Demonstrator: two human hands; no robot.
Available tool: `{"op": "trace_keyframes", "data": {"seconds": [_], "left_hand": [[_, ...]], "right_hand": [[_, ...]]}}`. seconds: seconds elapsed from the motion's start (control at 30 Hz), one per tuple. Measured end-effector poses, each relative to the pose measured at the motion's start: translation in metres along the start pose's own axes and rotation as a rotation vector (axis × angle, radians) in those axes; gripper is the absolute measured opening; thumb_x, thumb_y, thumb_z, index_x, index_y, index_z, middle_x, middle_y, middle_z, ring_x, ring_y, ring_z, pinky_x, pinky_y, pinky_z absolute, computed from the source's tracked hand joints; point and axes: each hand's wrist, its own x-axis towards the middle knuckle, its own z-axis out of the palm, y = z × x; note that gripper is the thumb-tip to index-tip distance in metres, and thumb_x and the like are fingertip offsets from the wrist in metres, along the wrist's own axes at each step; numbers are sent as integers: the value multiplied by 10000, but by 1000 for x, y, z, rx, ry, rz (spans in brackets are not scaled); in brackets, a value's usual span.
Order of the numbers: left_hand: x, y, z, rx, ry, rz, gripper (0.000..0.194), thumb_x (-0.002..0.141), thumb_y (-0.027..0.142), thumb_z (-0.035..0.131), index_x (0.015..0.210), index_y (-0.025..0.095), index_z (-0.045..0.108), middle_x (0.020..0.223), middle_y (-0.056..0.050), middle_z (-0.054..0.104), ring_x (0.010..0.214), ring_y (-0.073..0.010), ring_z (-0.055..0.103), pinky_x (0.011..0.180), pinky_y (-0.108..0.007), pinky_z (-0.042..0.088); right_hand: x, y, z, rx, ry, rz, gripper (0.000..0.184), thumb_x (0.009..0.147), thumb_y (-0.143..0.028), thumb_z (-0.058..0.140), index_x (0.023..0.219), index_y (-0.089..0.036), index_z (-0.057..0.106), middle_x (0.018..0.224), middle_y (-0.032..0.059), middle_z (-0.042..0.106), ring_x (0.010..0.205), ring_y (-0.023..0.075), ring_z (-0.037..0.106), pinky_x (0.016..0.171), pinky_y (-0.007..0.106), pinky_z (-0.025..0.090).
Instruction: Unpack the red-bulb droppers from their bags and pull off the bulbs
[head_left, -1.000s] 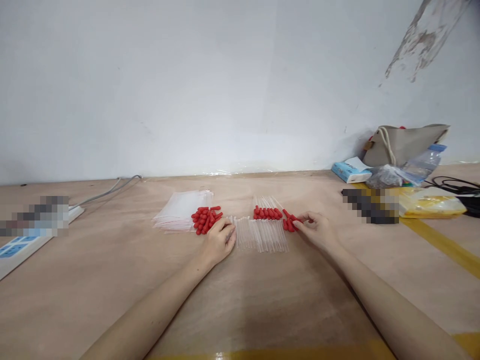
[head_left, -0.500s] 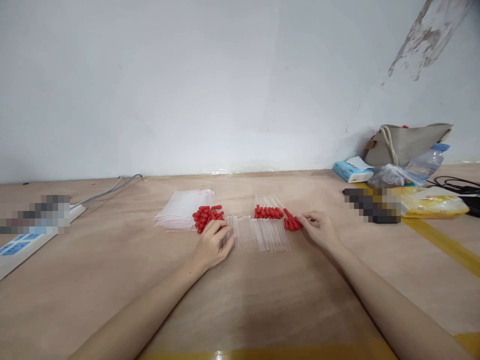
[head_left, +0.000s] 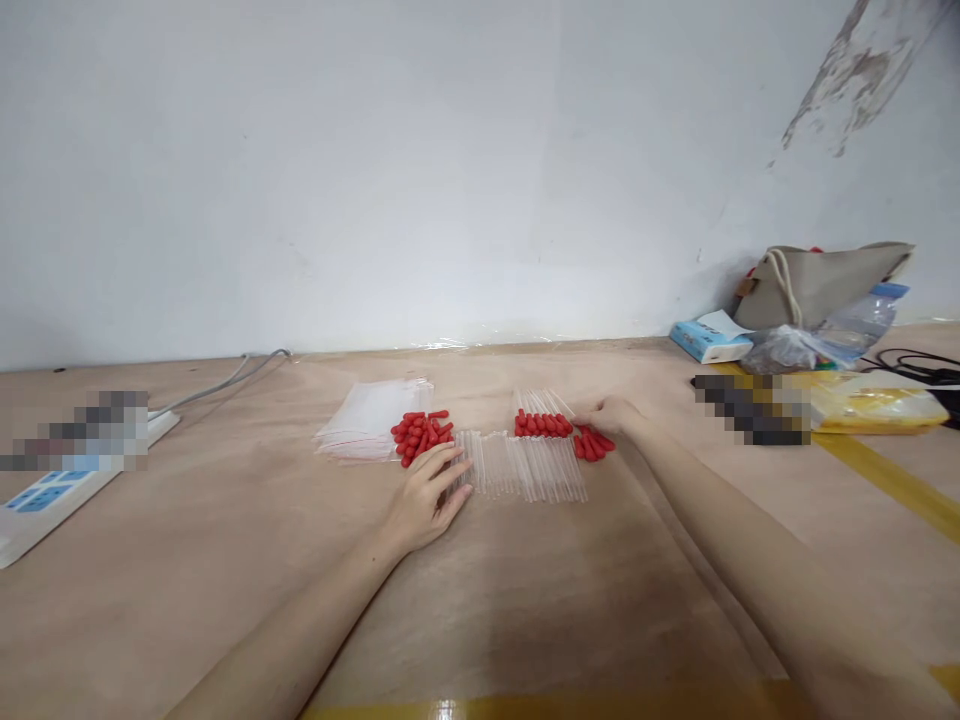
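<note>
My left hand point(head_left: 426, 500) rests on the table, its fingers spread and empty at the left end of a row of clear thin tubes point(head_left: 525, 465). Just beyond its fingers lies a heap of red rubber bulbs point(head_left: 420, 435). Behind the tubes is a row of droppers with red bulbs point(head_left: 541, 424), their clear stems pointing away from me. At the right end of that row, my right hand point(head_left: 609, 415) has its fingers closed at the near end of a slanted dropper stem; the fingertips are partly hidden. Several loose red bulbs point(head_left: 594, 443) lie just below that hand.
A stack of clear plastic bags point(head_left: 364, 415) lies behind the red heap. To the left is a power strip point(head_left: 45, 500) with a grey cable. At the right are a tissue pack point(head_left: 711, 338), a grey bag point(head_left: 825, 285), a yellow package point(head_left: 862, 405) and black cables.
My right hand has moved away from the loose red bulbs, farther back to the slanted dropper. My left hand has drawn back slightly from the tubes and its fingers have spread.
</note>
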Motion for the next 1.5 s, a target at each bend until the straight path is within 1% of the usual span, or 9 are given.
{"op": "trace_keyframes", "data": {"seconds": [0.17, 0.37, 0.47, 0.5, 0.6, 0.73, 0.83, 1.07, 1.5], "left_hand": [[-2, -2, 1, -3, -12, -1, 303, 809, 233, 515, 1106, 200, 563, 1150, -87, 540, 1122, -222, 461, 945, -407, 418], [-1, -2, 0, -2, -1, 11, 398, 820, 227, 497, 1215, 199, 463, 1188, -94, 508, 1164, -225, 421, 972, -424, 390], [0, 1, -2, 25, 15, 10, 479, 823, 225, 491, 1286, 199, 375, 1258, -105, 452, 1206, -235, 376, 999, -436, 352], [0, 3, -3, 37, 23, 10, 499, 823, 225, 491, 1302, 199, 351, 1285, -110, 425, 1218, -239, 360, 1004, -439, 341], [2, 7, -3, 65, 53, 15, 547, 818, 234, 502, 1327, 195, 305, 1347, -130, 343, 1238, -254, 331, 999, -444, 337], [4, 12, 2, 101, 73, 90, 477, 805, 264, 535, 1263, 217, 410, 1299, -114, 419, 1211, -255, 368, 969, -448, 354], [6, 14, 5, 138, 58, 155, 320, 800, 261, 551, 1120, 252, 548, 1160, -58, 558, 1143, -235, 441, 966, -460, 336], [7, 18, 9, 142, 89, 196, 158, 807, 217, 544, 937, 240, 630, 970, -4, 664, 1025, -202, 524, 972, -459, 295], [4, 24, 5, 97, 119, 198, 120, 794, 182, 547, 879, 225, 620, 846, 23, 686, 876, -155, 559, 963, -442, 264]], "right_hand": [[5, -6, 3, -17, -56, 83, 257, 596, -302, 642, 420, -144, 540, 423, 49, 529, 395, 153, 485, 442, 297, 376], [-13, -24, -7, 11, 117, -27, 249, 717, -379, 533, 602, -162, 575, 573, 39, 597, 553, 161, 547, 516, 260, 378], [-51, -36, -1, 34, 211, -225, 212, 771, -384, 494, 822, -192, 570, 806, 32, 641, 719, 148, 559, 642, 254, 385], [-66, -38, 4, -10, 264, -427, 191, 783, -361, 495, 824, -189, 568, 816, 38, 641, 750, 159, 553, 693, 278, 372], [-107, -41, 25, -166, 391, -841, 133, 818, -287, 485, 777, -195, 572, 751, 19, 635, 758, 160, 528, 811, 351, 288], [-134, -40, 52, -263, 418, -1074, 134, 832, -221, 479, 733, -189, 563, 645, -8, 597, 706, 131, 496, 842, 354, 245], [-137, -40, 62, -246, 443, -1111, 126, 829, -226, 494, 728, -189, 560, 628, -15, 587, 687, 124, 478, 854, 350, 237], [-137, -42, 64, -238, 475, -1123, 137, 824, -236, 517, 929, -174, 581, 685, 4, 605, 678, 121, 464, 853, 336, 254], [-136, -35, 63, -325, 422, -1197, 145, 814, -199, 491, 721, -210, 602, 576, -35, 522, 639, 104, 432, 885, 371, 204]]}}
